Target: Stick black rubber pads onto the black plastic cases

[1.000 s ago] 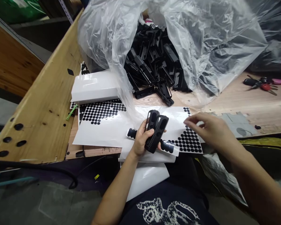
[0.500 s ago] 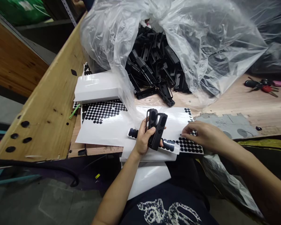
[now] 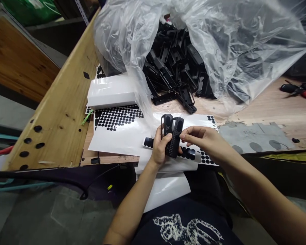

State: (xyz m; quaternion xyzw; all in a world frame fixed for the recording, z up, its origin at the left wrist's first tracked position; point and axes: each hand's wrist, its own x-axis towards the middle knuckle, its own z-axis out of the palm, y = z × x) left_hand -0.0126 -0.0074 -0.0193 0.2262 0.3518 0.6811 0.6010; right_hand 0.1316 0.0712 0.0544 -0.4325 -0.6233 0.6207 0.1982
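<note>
Two black plastic parts [image 3: 175,141] with a woven-look surface and a slot along one side lie side by side in my left hand [image 3: 160,149], thumb across them. Round black spots show on their upper faces. My right hand [image 3: 199,136] pinches a small dark dot, apparently a round black sticker, at the edge of the right-hand part. Under the hands lies a white sheet of round black stickers [image 3: 206,157]. A narrow strip with larger black ovals [image 3: 188,153] crosses beneath the parts.
An opened clear plastic bag [image 3: 127,37] spills many similar black parts [image 3: 165,71] behind the hands. To the left are a folded white sheet [image 3: 112,92], another sticker sheet [image 3: 117,119] and a wooden side board [image 3: 63,98]. Keys [image 3: 299,90] lie far right.
My right hand has moved left from the sticker sheet to the black parts, fingers still pinched. My left hand keeps its hold on them. The view has shifted slightly.
</note>
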